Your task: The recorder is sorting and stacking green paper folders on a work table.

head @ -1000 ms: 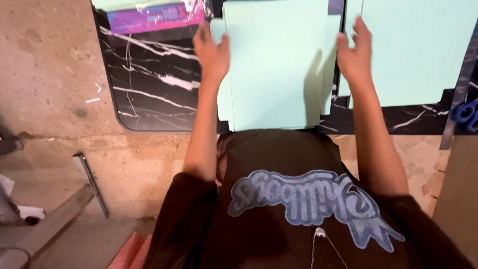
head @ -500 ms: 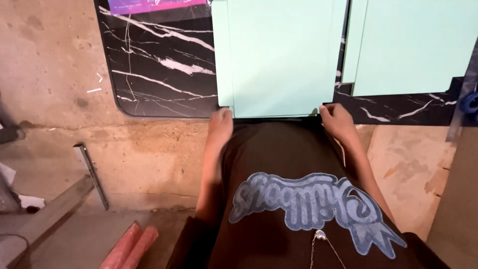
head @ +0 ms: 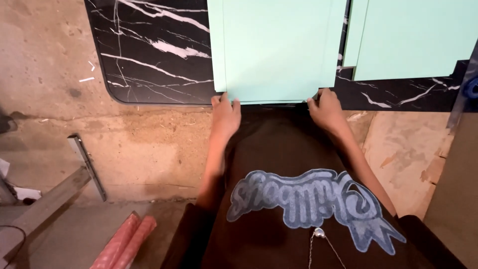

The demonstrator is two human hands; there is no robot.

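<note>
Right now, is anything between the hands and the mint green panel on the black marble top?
Nothing visible. The left hand and the right hand both sit on the near edge of the mint green panel, fingers at its corners. A second mint green panel lies apart, to the right on the black marble top.

It looked like a workshop: a bare, stained concrete floor (head: 149, 144), metal bars (head: 87, 164) at the lower left, and a black marble-patterned bench (head: 154, 55) carrying mint-green panels (head: 279, 50) across the top.
</note>
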